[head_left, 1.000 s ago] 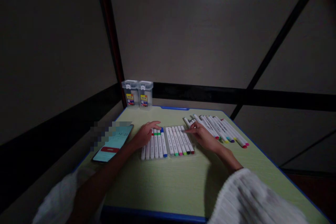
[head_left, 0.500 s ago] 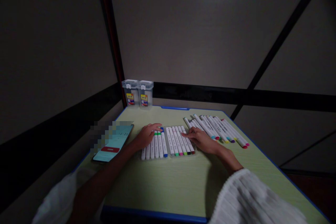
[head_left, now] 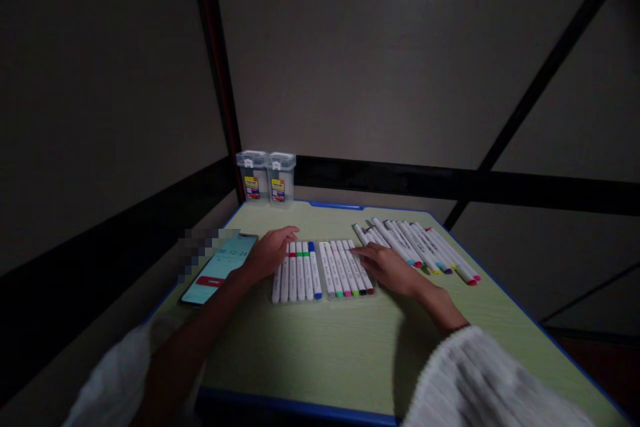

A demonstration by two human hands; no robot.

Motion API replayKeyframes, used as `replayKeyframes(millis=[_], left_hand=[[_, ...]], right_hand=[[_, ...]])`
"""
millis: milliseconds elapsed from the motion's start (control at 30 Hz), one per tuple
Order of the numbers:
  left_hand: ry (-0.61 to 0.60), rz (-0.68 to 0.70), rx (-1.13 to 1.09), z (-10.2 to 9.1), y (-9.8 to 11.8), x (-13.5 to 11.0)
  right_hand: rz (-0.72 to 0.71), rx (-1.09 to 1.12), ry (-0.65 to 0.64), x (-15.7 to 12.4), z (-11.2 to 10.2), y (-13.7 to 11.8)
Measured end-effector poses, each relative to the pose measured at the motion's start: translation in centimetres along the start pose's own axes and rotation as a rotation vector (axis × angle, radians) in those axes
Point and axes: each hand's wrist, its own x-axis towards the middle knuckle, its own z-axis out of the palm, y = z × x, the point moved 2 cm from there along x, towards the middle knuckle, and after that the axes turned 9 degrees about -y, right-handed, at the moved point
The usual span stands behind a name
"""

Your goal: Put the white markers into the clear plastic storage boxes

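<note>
My left hand (head_left: 271, 252) is open at the upper left corner of a clear tray holding a row of white markers (head_left: 300, 277), its fingers stretched past their far ends. Red, green and blue bands show on those far ends. Beside it lies a second clear tray with another row of white markers (head_left: 345, 270), their near ends green, pink, black and brown among others. My right hand (head_left: 390, 268) rests open at that row's right side, fingertips touching the upper part of the rightmost markers. Its thumb is hidden.
Loose white markers (head_left: 413, 240) with coloured ends lie in a pile at the right. A phone (head_left: 223, 267) lies at the table's left edge. Two clear lidded boxes (head_left: 254, 177) stand at the back left corner. The table (head_left: 300, 353) has a blue rim, with walls behind and left.
My left hand has drawn left off the left row, uncovering its red and blue far ends. My right fingers have flattened over the right row. The view has shifted slightly.
</note>
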Motion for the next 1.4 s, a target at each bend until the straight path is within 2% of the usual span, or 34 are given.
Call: replayKeyframes(millis=[100,233,433,833,1033,1233,1400], left_hand=[[0.067,-0.083,0.229,-0.3,-0.9,-0.2],[0.015,-0.151,0.465,-0.4,-0.9,-0.5],[-0.03,-0.251,0.55,-0.7,-0.4,-0.7],[-0.02,-0.285,0.437,-0.5,-0.9,-0.7],[0.023,-0.278,0.316,-0.3,-1.7,-0.4],[0.099,-0.306,0.194,-1.1,-1.6,-0.1],[0.094,-0.319,0.106,-1.2,-1.9,0.2]], right_hand=[[0.067,-0.039,0.037,-0.1,-0.4,-0.2],[0.234,-0.147,0.042,-0.2,-0.7,0.0],[0.326,-0.232,-0.018,-0.2,-0.6,0.0],[0.395,-0.27,-0.011,-0.2,-0.3,0.2],[0.381,-0.264,0.03,-0.2,-0.1,0.1],[0.347,-0.252,0.059,-0.1,0.0,0.0],[0.349,-0.229,0.064,0.1,0.4,0.4]])
